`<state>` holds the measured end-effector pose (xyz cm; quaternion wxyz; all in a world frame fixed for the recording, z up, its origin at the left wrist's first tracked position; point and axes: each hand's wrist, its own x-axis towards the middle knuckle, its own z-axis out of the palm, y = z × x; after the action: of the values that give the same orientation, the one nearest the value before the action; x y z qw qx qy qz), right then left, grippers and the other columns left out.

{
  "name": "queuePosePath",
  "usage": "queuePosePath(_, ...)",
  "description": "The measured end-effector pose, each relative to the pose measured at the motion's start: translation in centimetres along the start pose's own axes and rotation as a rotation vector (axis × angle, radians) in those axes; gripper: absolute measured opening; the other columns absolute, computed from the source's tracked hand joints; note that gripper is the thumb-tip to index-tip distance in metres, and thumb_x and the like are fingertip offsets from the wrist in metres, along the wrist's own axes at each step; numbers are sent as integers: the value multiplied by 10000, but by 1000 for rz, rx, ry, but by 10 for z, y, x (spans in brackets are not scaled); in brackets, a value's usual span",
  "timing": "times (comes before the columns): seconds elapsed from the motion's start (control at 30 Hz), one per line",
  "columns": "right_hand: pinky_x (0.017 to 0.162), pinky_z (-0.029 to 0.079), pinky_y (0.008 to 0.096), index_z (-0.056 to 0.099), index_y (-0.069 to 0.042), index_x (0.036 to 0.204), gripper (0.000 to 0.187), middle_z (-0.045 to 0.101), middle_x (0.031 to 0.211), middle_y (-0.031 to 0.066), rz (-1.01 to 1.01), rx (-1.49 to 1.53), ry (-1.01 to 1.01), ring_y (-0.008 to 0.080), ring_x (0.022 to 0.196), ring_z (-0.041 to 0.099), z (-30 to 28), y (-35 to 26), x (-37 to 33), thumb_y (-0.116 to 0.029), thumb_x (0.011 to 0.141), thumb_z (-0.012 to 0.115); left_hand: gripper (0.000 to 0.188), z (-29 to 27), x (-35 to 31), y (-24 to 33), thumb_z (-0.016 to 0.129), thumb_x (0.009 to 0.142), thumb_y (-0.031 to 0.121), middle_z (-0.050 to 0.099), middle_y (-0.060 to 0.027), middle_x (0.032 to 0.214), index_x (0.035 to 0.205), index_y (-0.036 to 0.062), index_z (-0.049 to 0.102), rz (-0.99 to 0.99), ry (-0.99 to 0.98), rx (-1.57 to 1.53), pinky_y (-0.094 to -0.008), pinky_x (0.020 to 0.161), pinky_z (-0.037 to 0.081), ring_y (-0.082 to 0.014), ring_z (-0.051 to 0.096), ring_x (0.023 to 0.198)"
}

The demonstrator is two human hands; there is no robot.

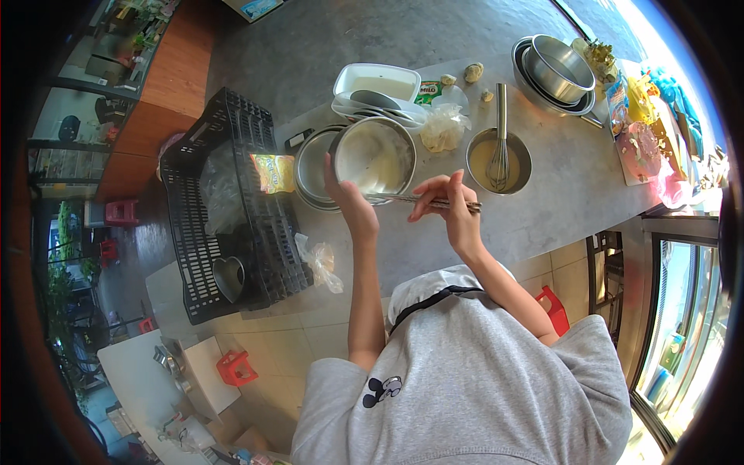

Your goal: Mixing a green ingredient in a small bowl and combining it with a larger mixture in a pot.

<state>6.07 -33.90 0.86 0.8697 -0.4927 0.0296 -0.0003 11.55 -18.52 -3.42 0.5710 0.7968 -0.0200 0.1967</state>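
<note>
My left hand (pixel 355 208) grips the near rim of a round metal bowl (pixel 376 151), tilted so its inside shows. A thin pale, wet-looking layer coats the inside. My right hand (pixel 453 208) is closed around the patterned handle of a slim metal utensil (pixel 401 198). Its other end reaches the near rim of the bowl; I cannot make out the tip's shape. Below the tilted bowl, partly covered by it, sits another metal bowl (pixel 310 174). Right of my right hand, a metal pot (pixel 525 174) contains yellowish liquid, with a wire whisk (pixel 501 116) standing in it.
A black plastic crate (pixel 240 209) stands at the left, with a yellow packet (pixel 273 173) by its edge. Behind the bowls are a white tub (pixel 380 76) and a crumpled plastic bag (pixel 444 128). Stacked metal bowls (pixel 559 70) and colourful packages (pixel 642 151) occupy the right side.
</note>
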Motion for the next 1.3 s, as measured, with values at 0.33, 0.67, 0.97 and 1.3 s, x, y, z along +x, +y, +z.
queuePosePath(0.33, 593, 508, 295, 543, 30, 845, 539, 590, 680, 117, -222, -8, 270, 190, 618, 605, 14, 1, 2, -428, 946, 277, 679, -6, 7, -2, 180, 922, 511, 199, -180, 1382, 1354, -11, 199, -9, 43, -62, -394, 1034, 216, -294, 244, 1271)
queuePosePath(0.67, 490, 466, 257, 530, 34, 913, 490, 588, 724, 115, -28, 19, 51, 153, 588, 571, 4, -6, -1, -388, 956, 287, 650, -7, 5, 2, 180, 932, 477, 222, -175, 1385, 1349, -20, 213, -10, 41, -112, -393, 1040, 184, -298, 214, 1283)
queuePosePath(0.97, 508, 475, 266, 541, 49, 962, 496, 584, 668, 113, -249, -163, 251, 168, 548, 571, 11, -6, 2, -381, 956, 295, 609, -5, -2, 15, 189, 941, 438, 250, -177, 1377, 1342, -18, 233, 40, 64, -6, -405, 1033, 183, -305, 231, 1265)
queuePosePath(1.3, 545, 474, 262, 559, 40, 919, 391, 591, 652, 99, -91, 55, 68, 162, 553, 577, 11, -11, -7, -279, 963, 337, 595, -10, -1, 8, 194, 942, 426, 246, -172, 1378, 1345, -10, 230, 12, 69, -93, -400, 1032, 189, -301, 221, 1273)
